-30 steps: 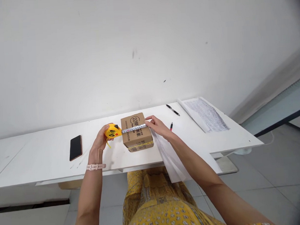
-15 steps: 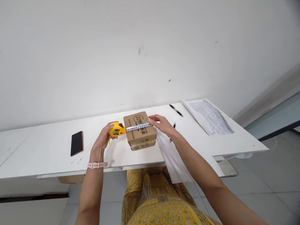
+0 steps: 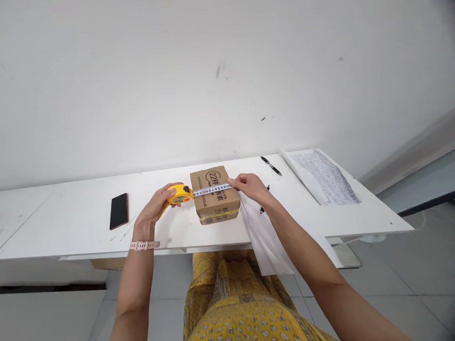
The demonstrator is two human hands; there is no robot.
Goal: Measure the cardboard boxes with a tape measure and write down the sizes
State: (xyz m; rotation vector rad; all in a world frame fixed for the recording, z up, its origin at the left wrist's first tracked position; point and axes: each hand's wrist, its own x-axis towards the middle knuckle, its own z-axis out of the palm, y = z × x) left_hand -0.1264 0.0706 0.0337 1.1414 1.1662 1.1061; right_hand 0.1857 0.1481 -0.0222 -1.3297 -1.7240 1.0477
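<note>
A small brown cardboard box (image 3: 211, 209) with dark print and yellow tape low on its front stands on the white table. My left hand (image 3: 157, 202) is wrapped round a yellow tape measure (image 3: 181, 194) just left of the box. The numbered blade (image 3: 213, 189) runs out of the case and lies across the top of the box. At the box's right edge my right hand (image 3: 251, 186) pinches the blade's end between thumb and fingers. The very tip of the blade is hidden by those fingers.
A black phone (image 3: 118, 211) lies on the white table (image 3: 78, 217) to the left. On the right are a black pen (image 3: 271, 165), another pen (image 3: 263, 209) partly behind my wrist, a thin white sheet (image 3: 266, 244) hanging over the front edge, and a handwritten paper (image 3: 322, 179).
The view has shifted slightly, so everything on the table sits a little differently. My right fingers have closed more tightly at the blade's end, and the tape measure's case has tilted.
</note>
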